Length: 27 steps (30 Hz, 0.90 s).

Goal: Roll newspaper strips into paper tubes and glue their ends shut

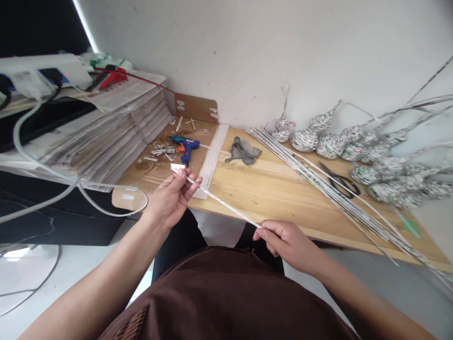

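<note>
A thin rolled paper stick (230,208) stretches between my two hands in front of the table's edge. My left hand (171,196) pinches its upper left end, where a flat white paper flap stands out past the thumb. Around its lower right end the fingers of my right hand (283,241) are closed. Just beyond my left hand, a blue glue gun (188,147) lies on a stained cardboard sheet (134,177) among paper scraps. A grey cloth-like piece (244,151) rests on the wooden table (255,189).
Long paper sticks (311,179) lie diagonally at the right, beside black scissors (339,182). Several woven paper gourd shapes (329,141) line the wall. Stacked newspapers (116,127), a power strip (46,71) and hanging white cables (35,158) occupy the left.
</note>
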### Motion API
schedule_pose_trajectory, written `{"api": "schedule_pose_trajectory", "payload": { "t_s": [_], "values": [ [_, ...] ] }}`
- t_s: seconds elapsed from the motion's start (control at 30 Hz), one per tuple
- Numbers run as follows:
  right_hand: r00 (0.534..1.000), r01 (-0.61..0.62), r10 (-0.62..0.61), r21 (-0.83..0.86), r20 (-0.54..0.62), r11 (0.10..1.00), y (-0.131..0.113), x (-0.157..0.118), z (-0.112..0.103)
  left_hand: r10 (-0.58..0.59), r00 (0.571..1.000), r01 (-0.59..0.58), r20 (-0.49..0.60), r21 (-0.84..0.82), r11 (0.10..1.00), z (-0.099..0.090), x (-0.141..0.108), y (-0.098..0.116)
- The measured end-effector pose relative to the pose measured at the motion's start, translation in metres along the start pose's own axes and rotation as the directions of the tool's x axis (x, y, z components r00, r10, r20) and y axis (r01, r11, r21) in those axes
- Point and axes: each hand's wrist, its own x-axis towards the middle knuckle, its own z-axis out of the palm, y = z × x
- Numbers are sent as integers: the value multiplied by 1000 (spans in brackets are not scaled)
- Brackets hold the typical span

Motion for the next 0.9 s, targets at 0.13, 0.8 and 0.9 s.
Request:
{"api": "schedule_pose_trajectory", "payload": {
  "t_s": [0.13,0.8,0.9],
  "values": [
    [989,-38,-1,257,151,966,-10,9,8,-34,997,34,69,6,999,5,-6,-6],
    [907,336,-376,-210,-190,918,-51,59,45,-54,993,49,109,47,998,6,-20,-18],
    [895,337,-398,-279,-200,899,-54,61,46,-61,993,55,102,53,997,6,-21,-18]
  ]
}}
